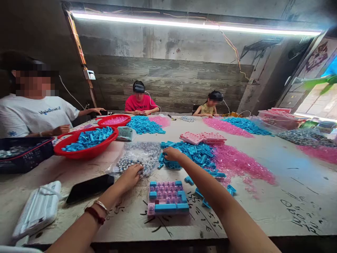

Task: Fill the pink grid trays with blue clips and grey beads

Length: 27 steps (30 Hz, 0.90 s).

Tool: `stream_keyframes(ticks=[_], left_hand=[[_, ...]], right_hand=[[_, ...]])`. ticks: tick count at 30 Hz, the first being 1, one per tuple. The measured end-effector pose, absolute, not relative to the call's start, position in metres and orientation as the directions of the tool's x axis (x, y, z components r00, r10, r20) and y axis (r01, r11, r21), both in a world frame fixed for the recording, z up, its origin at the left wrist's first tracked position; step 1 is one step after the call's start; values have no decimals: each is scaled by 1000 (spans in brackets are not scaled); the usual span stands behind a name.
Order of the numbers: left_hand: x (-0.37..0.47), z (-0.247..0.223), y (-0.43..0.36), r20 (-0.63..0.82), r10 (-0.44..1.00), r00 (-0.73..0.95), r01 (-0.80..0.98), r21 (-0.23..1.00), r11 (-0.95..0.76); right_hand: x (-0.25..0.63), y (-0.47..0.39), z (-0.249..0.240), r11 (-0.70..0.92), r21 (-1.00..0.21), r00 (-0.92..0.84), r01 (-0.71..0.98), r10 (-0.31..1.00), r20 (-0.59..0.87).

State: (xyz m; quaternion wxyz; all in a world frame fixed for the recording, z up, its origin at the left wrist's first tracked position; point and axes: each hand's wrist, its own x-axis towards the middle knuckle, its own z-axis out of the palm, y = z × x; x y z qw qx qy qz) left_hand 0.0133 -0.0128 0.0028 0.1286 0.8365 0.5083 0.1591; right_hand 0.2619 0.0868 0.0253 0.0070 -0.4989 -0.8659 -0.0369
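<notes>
- Left hand point(132, 175) is down at the clear plastic bag point(142, 150) of small parts, fingers curled; I can't tell whether they're pinching anything.
- Right hand point(171, 153) dips into the blue keycaps point(201, 154), fingers bent, grip hidden from me.
- I see the pink-and-blue keypad point(168, 198) nearer me than both hands, between the forearms.
- Black phone point(89, 188), just left of the left hand.

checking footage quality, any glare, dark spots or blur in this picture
Head view: tube light blown out white; head view: glare washes out the opening at far right; head view: upper-left corner dark; head view: big pink heap looks soft, pink-and-blue keyboard fairly clear.
</notes>
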Motion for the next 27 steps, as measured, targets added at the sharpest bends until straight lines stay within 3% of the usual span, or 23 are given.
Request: stream_keyframes(ticks=[7,12,21,27], left_hand=[[16,4,-16,110,891,440,829,333,-450],[16,0,-15,127,886,446,825,326,-462],[16,0,-17,148,882,447,827,307,-471],[17,2,-18,95,891,445,848,275,-453]], right_hand=[[280,60,40,378,174,-390,909,920,41],[293,44,45,328,157,-342,932,936,77],[267,35,34,606,34,-601,795,778,186],[267,22,17,714,49,-702,699,671,239]])
